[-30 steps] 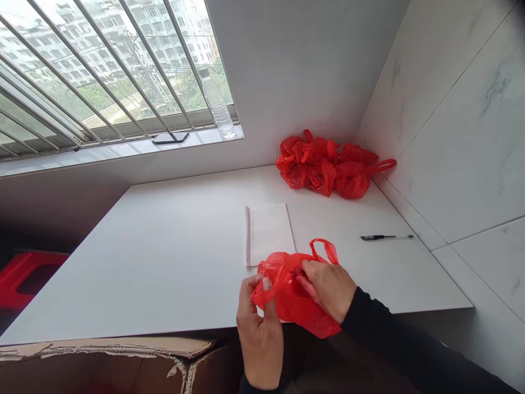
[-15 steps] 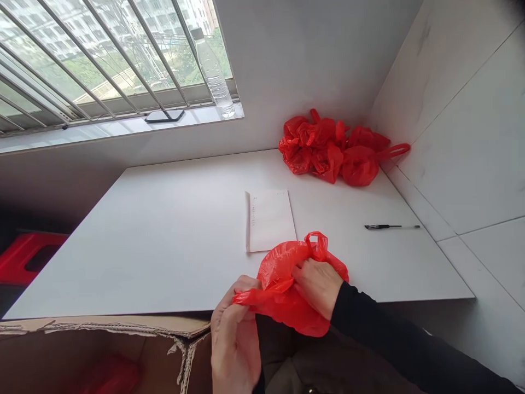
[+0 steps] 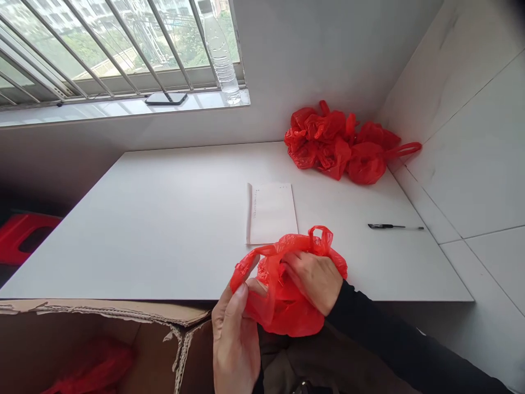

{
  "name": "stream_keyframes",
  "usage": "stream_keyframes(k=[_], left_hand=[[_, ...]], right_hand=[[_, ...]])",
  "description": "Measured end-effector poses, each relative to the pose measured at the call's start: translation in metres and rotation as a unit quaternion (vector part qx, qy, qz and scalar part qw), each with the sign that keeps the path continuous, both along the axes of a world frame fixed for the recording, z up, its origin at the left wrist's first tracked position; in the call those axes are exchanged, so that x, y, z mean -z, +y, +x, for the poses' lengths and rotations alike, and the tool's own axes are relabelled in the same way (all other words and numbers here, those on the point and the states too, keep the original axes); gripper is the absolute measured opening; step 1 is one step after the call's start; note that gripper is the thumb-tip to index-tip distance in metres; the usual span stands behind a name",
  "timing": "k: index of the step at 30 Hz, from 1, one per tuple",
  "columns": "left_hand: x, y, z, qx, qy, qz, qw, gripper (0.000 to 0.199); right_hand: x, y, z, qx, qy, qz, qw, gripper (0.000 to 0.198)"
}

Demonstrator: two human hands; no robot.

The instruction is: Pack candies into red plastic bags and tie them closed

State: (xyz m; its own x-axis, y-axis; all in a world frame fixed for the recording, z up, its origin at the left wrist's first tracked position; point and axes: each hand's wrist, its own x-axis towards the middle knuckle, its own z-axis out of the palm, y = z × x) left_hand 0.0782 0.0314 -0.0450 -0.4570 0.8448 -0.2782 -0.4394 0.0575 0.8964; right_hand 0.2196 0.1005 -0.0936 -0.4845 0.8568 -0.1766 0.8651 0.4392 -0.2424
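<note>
A red plastic bag (image 3: pixel 295 320) hangs between my hands at the table's front edge, its mouth partly spread. My left hand (image 3: pixel 235 339) grips the bag's left handle, with some fingers through the loop and the thumb in front. At the bag's opening, my right hand (image 3: pixel 314 276) is closed on the red plastic, its fingertips partly hidden in the folds. One more handle loop stands up behind the right hand. What the bag contains, if anything, is hidden. Just beyond it lies a white notepad (image 3: pixel 273 213) with small print.
Several bunched red bags (image 3: pixel 328 139) lie in the table's back right corner. A black pen (image 3: pixel 389 226) rests at right. An open cardboard box (image 3: pixel 123 314) with red plastic inside stands front left. A water bottle (image 3: pixel 223 60) and phone (image 3: pixel 166 98) are on the sill.
My left hand has raised and spread the bag's left handle, with fingers now through the loop. The right hand stays at the opening, shifted slightly left. The view has tilted a little downward.
</note>
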Motion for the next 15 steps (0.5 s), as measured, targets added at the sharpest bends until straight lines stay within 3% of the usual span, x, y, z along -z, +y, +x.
stream_keyframes(k=[3,8,12,15], left_hand=[[0.002,-0.001,-0.001,0.004,-0.005,0.01,1.0,0.026],[0.007,-0.003,0.001,0.038,-0.008,0.033,0.999,0.039],[0.008,-0.005,0.009,0.04,-0.001,0.013,0.999,0.048],[0.007,-0.005,0.012,0.027,-0.002,0.001,1.0,0.05]], right_hand=[[-0.011,-0.007,0.011,0.018,-0.005,0.002,1.0,0.023],[-0.025,-0.013,0.031,0.022,-0.078,-0.071,0.994,0.031],[-0.019,-0.008,0.03,0.013,-0.116,-0.105,0.988,0.054],[-0.012,-0.004,0.028,0.014,-0.113,-0.099,0.989,0.053]])
